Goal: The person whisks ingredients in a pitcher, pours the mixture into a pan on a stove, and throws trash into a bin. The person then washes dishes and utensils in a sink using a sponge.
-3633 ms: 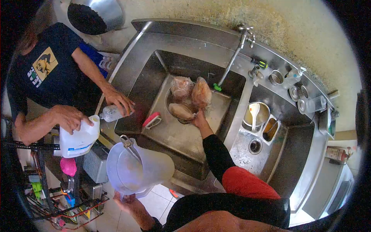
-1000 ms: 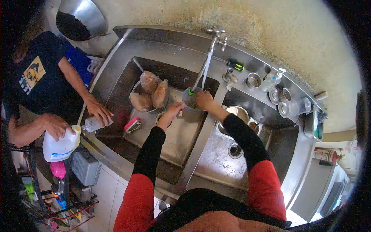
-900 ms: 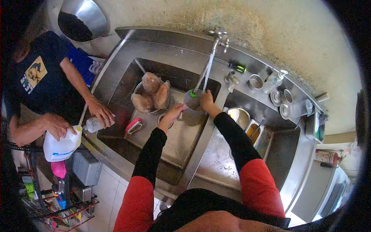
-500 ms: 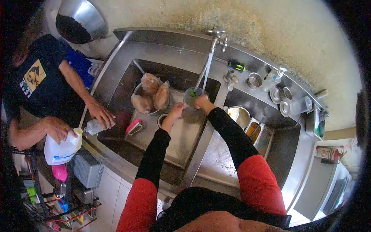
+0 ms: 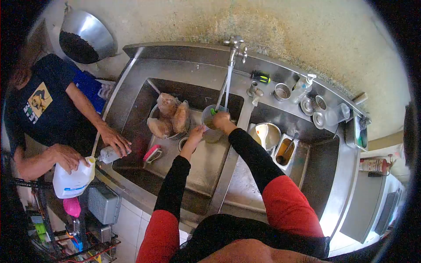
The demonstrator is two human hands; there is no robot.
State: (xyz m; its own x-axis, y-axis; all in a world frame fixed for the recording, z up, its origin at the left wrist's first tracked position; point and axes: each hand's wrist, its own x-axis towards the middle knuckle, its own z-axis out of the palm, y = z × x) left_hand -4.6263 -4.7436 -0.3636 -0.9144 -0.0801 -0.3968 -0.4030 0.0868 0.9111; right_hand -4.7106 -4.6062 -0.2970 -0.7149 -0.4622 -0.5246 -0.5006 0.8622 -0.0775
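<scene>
Translucent plastic forms the container (image 5: 212, 133) that both hands touch inside the larger, left basin of the steel sink (image 5: 206, 168), near that basin's right wall. The left hand (image 5: 196, 133) is clamped on the container's near left side. The right hand (image 5: 222, 121) is against its right rim, but its fingers are partly hidden, so whether they grip cannot be told. Water (image 5: 228, 81) runs from the faucet (image 5: 236, 47) at one o'clock, and a green nozzle (image 5: 213, 111) shows at the container's mouth.

Between nine and ten o'clock from the container, three wrapped brownish pieces (image 5: 168, 118) sit in a round bowl (image 5: 174, 137); a pink-and-white brush (image 5: 152, 154) lies at eight. At three o'clock, in the right basin, a white spoon (image 5: 262, 133) rests in a round pot (image 5: 272, 136), beside a rectangular pan (image 5: 282, 159) holding brown liquid. A pump bottle (image 5: 301, 90) stands on the ledge at two o'clock. Farther off at nine, another person (image 5: 48, 103) holds a white jug (image 5: 74, 181) with one hand and a clear bottle (image 5: 109, 154) with the other.
</scene>
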